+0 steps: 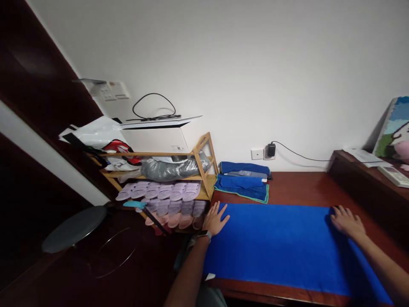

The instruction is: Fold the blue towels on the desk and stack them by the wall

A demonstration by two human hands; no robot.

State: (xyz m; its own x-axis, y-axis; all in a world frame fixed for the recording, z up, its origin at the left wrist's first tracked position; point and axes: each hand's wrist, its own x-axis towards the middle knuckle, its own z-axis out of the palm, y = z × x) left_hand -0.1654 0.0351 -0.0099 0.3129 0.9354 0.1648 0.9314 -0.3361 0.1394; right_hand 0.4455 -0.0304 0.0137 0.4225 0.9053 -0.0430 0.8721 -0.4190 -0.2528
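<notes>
A bright blue cloth (pixel 275 245) lies spread flat on the dark red wooden table, with a small white tag at its near left corner. My left hand (pixel 215 219), a watch on its wrist, rests on the cloth's far left corner with fingers spread. At the far right corner, my right hand (pixel 348 222) lies palm down with fingers stretched out, partly over the cloth's edge. Neither hand grips anything. Behind the cloth, folded blue towels (pixel 243 181), one edged in green, sit against the wall.
Left of the table stands a wooden rack (pixel 204 166) with rows of slippers (pixel 172 190), bags and a white box (pixel 156 138). A round stool (pixel 75 228) is farther left. On a raised ledge at right are a remote (pixel 394 175) and a picture (pixel 394 132). A plugged-in charger (pixel 271 149) trails a cable.
</notes>
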